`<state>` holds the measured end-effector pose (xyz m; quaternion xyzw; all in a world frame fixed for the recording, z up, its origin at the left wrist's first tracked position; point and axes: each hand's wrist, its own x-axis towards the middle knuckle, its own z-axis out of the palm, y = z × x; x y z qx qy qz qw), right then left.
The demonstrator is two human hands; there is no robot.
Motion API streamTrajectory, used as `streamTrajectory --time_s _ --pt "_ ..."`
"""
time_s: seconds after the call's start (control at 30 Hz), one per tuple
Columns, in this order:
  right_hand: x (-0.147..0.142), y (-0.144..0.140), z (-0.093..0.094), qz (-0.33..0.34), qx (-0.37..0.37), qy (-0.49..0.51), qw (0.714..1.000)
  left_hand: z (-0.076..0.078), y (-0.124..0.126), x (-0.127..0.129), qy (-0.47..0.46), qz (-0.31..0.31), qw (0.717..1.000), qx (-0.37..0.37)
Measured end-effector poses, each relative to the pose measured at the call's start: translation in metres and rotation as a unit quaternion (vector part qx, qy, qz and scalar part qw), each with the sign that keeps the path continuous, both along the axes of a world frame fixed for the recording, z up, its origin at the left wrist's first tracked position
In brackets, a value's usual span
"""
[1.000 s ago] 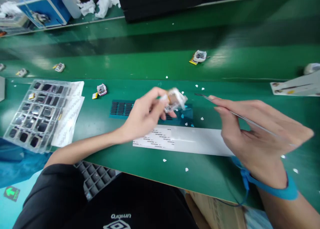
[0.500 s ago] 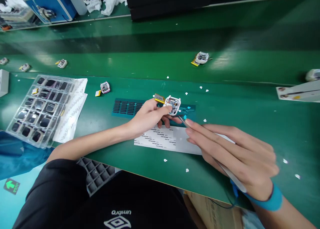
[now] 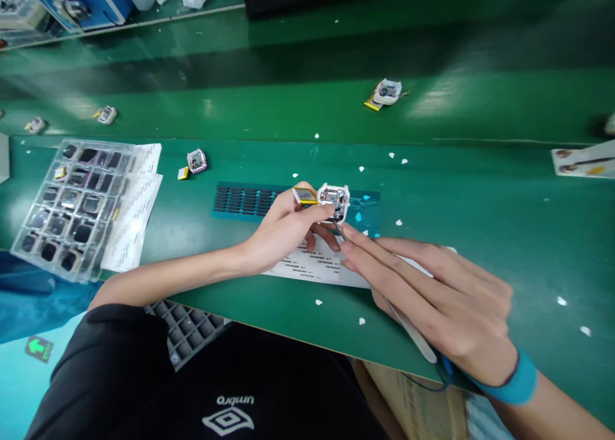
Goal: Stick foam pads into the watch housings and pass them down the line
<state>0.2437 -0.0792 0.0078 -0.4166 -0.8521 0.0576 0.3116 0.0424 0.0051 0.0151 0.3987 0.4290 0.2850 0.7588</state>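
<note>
Between the thumb and fingers of my left hand (image 3: 283,225) is an open white smartwatch case (image 3: 337,196), its circuit board facing up. A yellow-edged battery (image 3: 305,196) hangs from the case's left side, above my knuckles. My right hand (image 3: 432,293) is closed around metal tweezers (image 3: 410,331), with a blue band at the wrist. The tweezers' tips meet the lower edge of the case, near my left thumb; whether they pinch anything is too small to tell. Beneath my hands lie a teal sheet of black strips (image 3: 243,201) and a printed white sheet (image 3: 307,268).
A clear compartment tray (image 3: 72,209) of watch parts stands at left, overlapping white printed sheets (image 3: 129,222). Another opened watch (image 3: 196,161) lies beyond it. On the back strip sits a further watch (image 3: 387,92). Small white bits (image 3: 362,321) dot the green bench. A white bracket (image 3: 583,159) is at right.
My right hand has moved left, bringing the tweezers' tips from beside the watch case to its lower edge. My left hand still holds the case, now turned slightly. The view has shifted a little.
</note>
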Motion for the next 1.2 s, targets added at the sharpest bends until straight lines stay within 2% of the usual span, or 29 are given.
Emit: streamTrajectory --time_s 0.07,0.13,0.23,0.4,0.6,0.8,0.9,0.97,1.0,1.07,1.13,1.2 --pt "-0.001 0.000 -0.003 0.001 0.097 -0.034 0.995 0.001 0.000 0.000 0.000 0.009 1.000 0.005" --pt "-0.001 0.001 -0.007 0.000 0.149 -0.038 0.988 0.002 -0.001 0.000 0.002 0.012 1.000 0.009" --pt "-0.004 0.003 -0.006 -0.001 0.129 -0.024 0.991 0.002 -0.001 0.000 0.004 0.006 1.000 0.018" --pt "-0.007 0.003 0.004 -0.022 0.050 0.027 0.998 0.001 -0.001 0.000 0.022 -0.016 0.998 0.049" --pt "-0.005 0.005 0.004 -0.054 0.059 0.066 0.995 0.000 0.003 -0.002 0.018 -0.046 0.995 0.090" --pt "-0.006 0.006 0.004 -0.038 0.037 0.062 0.997 -0.008 -0.002 -0.003 0.020 -0.061 0.989 0.131" --pt "-0.005 0.008 0.004 -0.047 0.032 0.064 0.996 -0.013 0.005 -0.004 0.063 -0.082 0.973 0.205" --pt "-0.005 0.010 0.003 -0.047 0.058 0.055 0.996 -0.017 0.025 -0.012 0.148 -0.084 0.931 0.322" --pt "-0.005 0.011 0.002 -0.045 0.073 0.047 0.995 -0.020 0.040 -0.019 0.209 -0.073 0.894 0.390" --pt "-0.004 0.013 -0.001 -0.039 0.099 0.028 0.994 -0.025 0.079 -0.039 0.344 -0.027 0.797 0.496" --pt "-0.003 0.015 -0.003 -0.032 0.125 0.023 0.991 -0.026 0.118 -0.063 0.469 -0.014 0.720 0.512" --pt "-0.002 0.015 -0.004 -0.028 0.140 0.021 0.990 -0.023 0.147 -0.081 0.545 -0.029 0.673 0.499"
